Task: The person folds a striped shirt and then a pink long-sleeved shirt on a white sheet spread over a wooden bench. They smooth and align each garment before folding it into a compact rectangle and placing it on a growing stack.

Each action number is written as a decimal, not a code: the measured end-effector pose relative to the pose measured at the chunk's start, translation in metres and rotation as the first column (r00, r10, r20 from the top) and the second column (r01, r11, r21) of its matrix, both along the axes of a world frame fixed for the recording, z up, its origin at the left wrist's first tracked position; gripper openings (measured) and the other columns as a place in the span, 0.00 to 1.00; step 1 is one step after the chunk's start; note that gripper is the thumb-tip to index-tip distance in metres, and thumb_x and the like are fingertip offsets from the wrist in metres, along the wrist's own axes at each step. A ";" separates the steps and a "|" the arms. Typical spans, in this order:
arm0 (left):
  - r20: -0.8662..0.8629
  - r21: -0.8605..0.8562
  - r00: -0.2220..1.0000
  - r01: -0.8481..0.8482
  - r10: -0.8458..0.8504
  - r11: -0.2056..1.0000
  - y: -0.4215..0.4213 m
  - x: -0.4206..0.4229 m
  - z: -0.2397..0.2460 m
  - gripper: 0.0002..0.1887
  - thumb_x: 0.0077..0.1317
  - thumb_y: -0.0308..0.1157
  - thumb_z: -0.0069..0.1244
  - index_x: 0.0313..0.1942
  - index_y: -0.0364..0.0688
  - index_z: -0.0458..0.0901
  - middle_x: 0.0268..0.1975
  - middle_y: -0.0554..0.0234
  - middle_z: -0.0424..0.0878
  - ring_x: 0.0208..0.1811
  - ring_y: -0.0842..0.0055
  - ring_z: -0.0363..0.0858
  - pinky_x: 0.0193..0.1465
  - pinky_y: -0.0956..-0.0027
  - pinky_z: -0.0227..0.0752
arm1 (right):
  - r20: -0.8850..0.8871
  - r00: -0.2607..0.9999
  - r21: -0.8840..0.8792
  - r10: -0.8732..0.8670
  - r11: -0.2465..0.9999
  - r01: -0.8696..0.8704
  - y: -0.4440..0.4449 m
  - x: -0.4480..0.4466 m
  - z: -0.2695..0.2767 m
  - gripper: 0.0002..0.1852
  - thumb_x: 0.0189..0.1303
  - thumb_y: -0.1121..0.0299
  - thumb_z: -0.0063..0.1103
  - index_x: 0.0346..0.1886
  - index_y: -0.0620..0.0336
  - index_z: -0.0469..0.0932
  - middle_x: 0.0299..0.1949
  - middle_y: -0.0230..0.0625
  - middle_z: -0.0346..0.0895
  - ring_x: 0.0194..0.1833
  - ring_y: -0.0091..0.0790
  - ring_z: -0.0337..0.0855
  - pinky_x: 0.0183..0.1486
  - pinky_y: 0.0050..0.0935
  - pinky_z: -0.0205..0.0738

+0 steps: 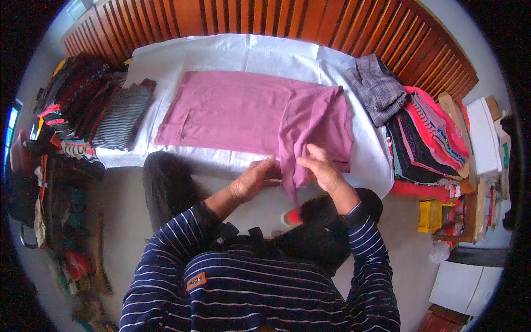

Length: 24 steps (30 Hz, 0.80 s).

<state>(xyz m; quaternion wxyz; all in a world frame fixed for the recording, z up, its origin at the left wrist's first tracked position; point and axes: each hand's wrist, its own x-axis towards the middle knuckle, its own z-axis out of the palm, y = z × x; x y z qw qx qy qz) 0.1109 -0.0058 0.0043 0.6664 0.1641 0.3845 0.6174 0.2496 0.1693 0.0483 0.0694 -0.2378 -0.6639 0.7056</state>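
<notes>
A mauve-pink garment [232, 112] lies spread on a white sheet in front of me. Its left part is flat, with what looks like a pocket near the near left corner. Toward the right the fabric is bunched in loose folds, and a pointed end hangs over the sheet's near edge. My right hand [325, 169] pinches this hanging part from its right side. On the other side of it is my left hand [258, 177], thumb raised, its fingertips partly hidden at the fabric; whether they grip is unclear.
The white sheet [249, 54] covers a raised surface against a slatted wooden headboard [265, 16]. Dark folded clothes [83, 95] and a striped garment [122, 114] are stacked left. A grey checked garment [375, 89] and a colourful clothes pile [431, 137] sit right, above a yellow crate [429, 216].
</notes>
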 end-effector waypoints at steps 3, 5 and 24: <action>-0.133 -0.032 0.991 -0.010 0.006 0.999 0.000 0.007 0.002 0.21 0.70 0.41 0.47 0.55 0.35 0.75 0.51 0.55 0.81 0.52 0.68 0.80 0.59 0.60 0.71 | 0.013 1.000 -0.056 0.026 0.998 -0.025 -0.004 0.006 0.004 0.11 0.56 0.70 0.62 0.42 0.59 0.76 0.33 0.25 0.75 0.38 0.20 0.73 0.42 0.24 0.70; -0.239 -0.043 0.971 -0.027 0.016 0.999 0.000 0.009 0.001 0.19 0.69 0.38 0.48 0.55 0.34 0.75 0.48 0.55 0.82 0.49 0.68 0.81 0.57 0.62 0.73 | 0.004 0.999 -0.077 0.034 0.996 -0.034 -0.006 0.009 0.005 0.10 0.56 0.70 0.62 0.41 0.60 0.77 0.34 0.25 0.76 0.38 0.19 0.73 0.42 0.23 0.69; -0.131 -0.024 0.962 -0.243 0.238 0.970 -0.003 -0.009 -0.029 0.12 0.70 0.32 0.44 0.45 0.32 0.78 0.38 0.61 0.83 0.35 0.77 0.80 0.38 0.70 0.74 | -0.032 0.971 -0.034 0.239 0.970 -0.240 -0.013 0.006 0.006 0.16 0.61 0.61 0.63 0.48 0.62 0.80 0.42 0.26 0.79 0.43 0.22 0.75 0.50 0.27 0.71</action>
